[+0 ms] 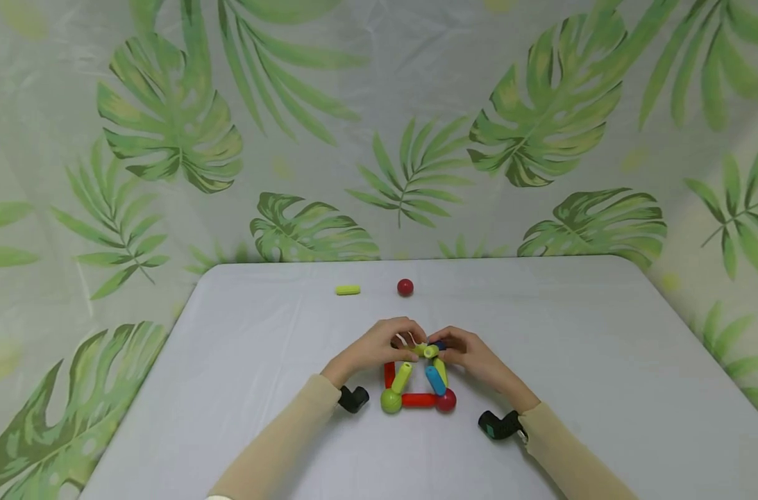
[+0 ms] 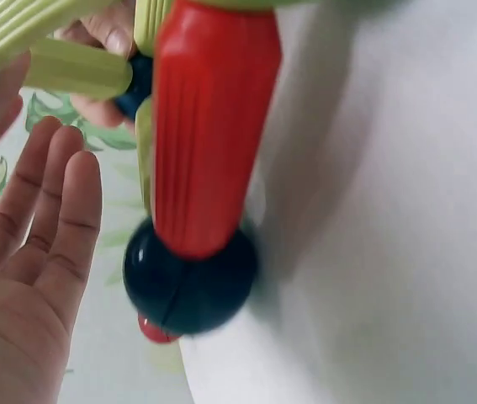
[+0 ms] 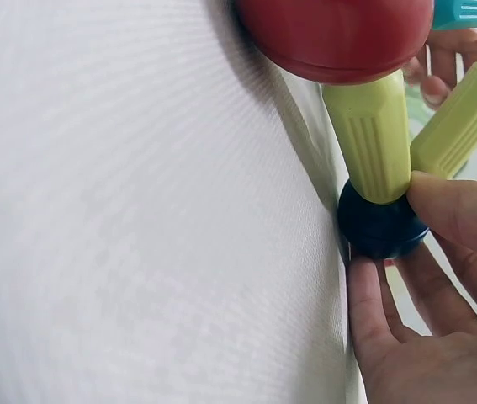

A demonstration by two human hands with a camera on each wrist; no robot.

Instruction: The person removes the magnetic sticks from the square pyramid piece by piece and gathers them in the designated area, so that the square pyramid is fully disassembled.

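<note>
A frame of stubby rods and balls stands between the hands. Its front corners are a lime-green ball (image 1: 391, 401) and a red ball (image 1: 445, 400), joined by a red rod (image 1: 419, 400). A lime rod (image 1: 401, 378) and a light-blue rod (image 1: 436, 380) slant up from them. Along the left side, another red rod (image 2: 209, 126) meets a dark blue ball (image 2: 189, 278). My right hand (image 1: 473, 355) grips the dark blue ball (image 3: 381, 219) at the back right, thumb against its lime rods. My left hand (image 1: 379, 344) hovers around the back left, its fingers spread (image 2: 74, 210).
Farther back on the white-covered table (image 1: 260, 319) lie a loose lime rod (image 1: 348, 289) and a loose red ball (image 1: 405, 287). A leaf-patterned cloth (image 1: 416, 104) hangs behind. Wrist cameras show beside each forearm.
</note>
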